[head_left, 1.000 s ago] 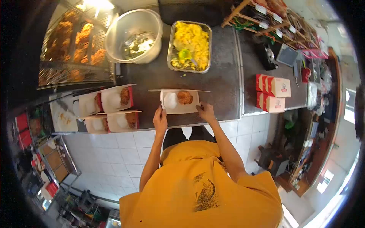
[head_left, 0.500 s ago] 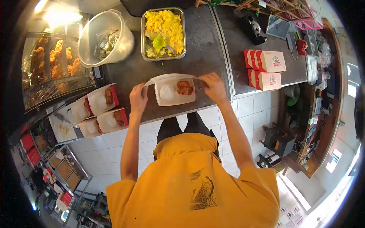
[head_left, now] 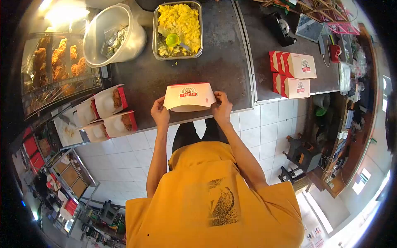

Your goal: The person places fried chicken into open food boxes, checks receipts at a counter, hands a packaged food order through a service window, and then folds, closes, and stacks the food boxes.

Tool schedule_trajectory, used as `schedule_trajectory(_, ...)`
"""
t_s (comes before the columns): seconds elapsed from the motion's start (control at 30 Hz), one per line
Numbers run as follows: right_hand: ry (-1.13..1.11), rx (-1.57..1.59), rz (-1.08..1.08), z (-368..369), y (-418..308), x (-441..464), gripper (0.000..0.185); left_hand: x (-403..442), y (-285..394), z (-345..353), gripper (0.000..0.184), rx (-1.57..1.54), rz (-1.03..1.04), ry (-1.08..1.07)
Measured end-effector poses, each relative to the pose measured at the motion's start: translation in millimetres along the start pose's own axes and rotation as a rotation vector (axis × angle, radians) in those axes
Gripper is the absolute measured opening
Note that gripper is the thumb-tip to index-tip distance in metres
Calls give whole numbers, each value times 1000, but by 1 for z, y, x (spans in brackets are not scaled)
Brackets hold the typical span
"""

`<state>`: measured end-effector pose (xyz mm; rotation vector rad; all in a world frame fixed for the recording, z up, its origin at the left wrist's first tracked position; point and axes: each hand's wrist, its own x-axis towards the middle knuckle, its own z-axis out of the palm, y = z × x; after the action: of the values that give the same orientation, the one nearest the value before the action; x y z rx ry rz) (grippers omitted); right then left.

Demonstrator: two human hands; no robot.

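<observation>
white card with a red edge spans the space between the two hands: it is the lid of a box (head_left: 188, 95), folded over toward the person, with a printed red and black logo facing up. the left hand (head_left: 159, 111) has its fingers clamped on the lid's near left corner, and the right hand (head_left: 221, 108) has its fingers clamped on the near right corner. below the lid's front edge, between the hands, a curved pale strip of the box shows; the lid hides what is inside.

the box sits near the front edge of a dark counter (head_left: 223, 62). to the left of the left hand, four open boxes (head_left: 108, 102) stand close together, with white mounds and brown fried pieces (head_left: 116, 98) in view. beyond the left hand are a translucent tub (head_left: 134, 43) and, farther left, a lit case (head_left: 62, 88) of fried food. beyond both hands is a tray (head_left: 155, 37) of yellow food (head_left: 180, 20) with a green cup (head_left: 172, 40) in it. well to the right of the right hand, closed boxes (head_left: 301, 68) stand grouped.
</observation>
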<state>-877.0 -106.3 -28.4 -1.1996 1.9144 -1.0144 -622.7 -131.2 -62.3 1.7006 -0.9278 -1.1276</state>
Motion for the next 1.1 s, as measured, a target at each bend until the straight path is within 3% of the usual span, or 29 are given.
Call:
schedule_trajectory(0.13, -85, -90, 35, 6, 14, -2, 33, -6, 1, 5, 24, 36, 34, -64)
schedule_trajectory(0.23, -122, -140, -68, 4, 33, 4, 36, -3, -7, -7, 28, 46, 31, -165)
schedule_trajectory(0.3, -148, -108, -83, -1, 32, 12, 26, 2, -7, -19, 34, 38, 76, -261)
schedule_trajectory(0.33, -157, -92, -90, -2, 32, 18, 23, 5, -8, -23, 37, -17, -48, -270)
schedule_trajectory(0.4, -293, -124, 154, -2, 8, 31, 28, 17, 19, -24, 43, -130, -296, -286)
schedule_trajectory(0.43, -361, -141, 276, -4, -10, 35, 34, 20, 29, -19, 44, 45, -251, -299)
schedule_trajectory(0.47, -384, -331, 254, -7, -38, 36, 45, 22, 38, -9, 44, 221, -205, -308)
schedule_trajectory(0.53, -230, -428, 97, 11, -14, 21, 41, 21, 29, 2, 46, 522, -83, -344)
schedule_trajectory(0.6, -100, -464, 5, 24, 2, 8, 43, 13, 10, 9, 46, 591, 26, -307)
schedule_trajectory(0.7, -223, -591, 76, 25, -2, 6, 33, 10, 1, 13, 50, 643, 100, -251)
schedule_trajectory(0.73, -169, -606, -13, 24, -5, 4, 35, 9, 4, 12, 52, 662, 96, -235)
schedule_trajectory(0.8, -56, -626, -197, 21, -42, 13, 50, 13, 27, 15, 60, 881, 471, -208)
schedule_trajectory(0.83, -166, -669, -275, 24, -39, 14, 54, 15, 33, 16, 64, 985, 661, -196)
schedule_trajectory(0.9, -396, -752, -424, 30, -27, 14, 66, 21, 26, 13, 73, 1080, 707, -421)
schedule_trajectory(1.03, -632, -737, -394, 13, -30, 28, 77, 35, 45, -3, 84, 1109, 772, -719)
schedule_trajectory(1.1, -725, -709, -463, -6, -40, 38, 87, 45, 67, -8, 105, 1191, 793, -844)
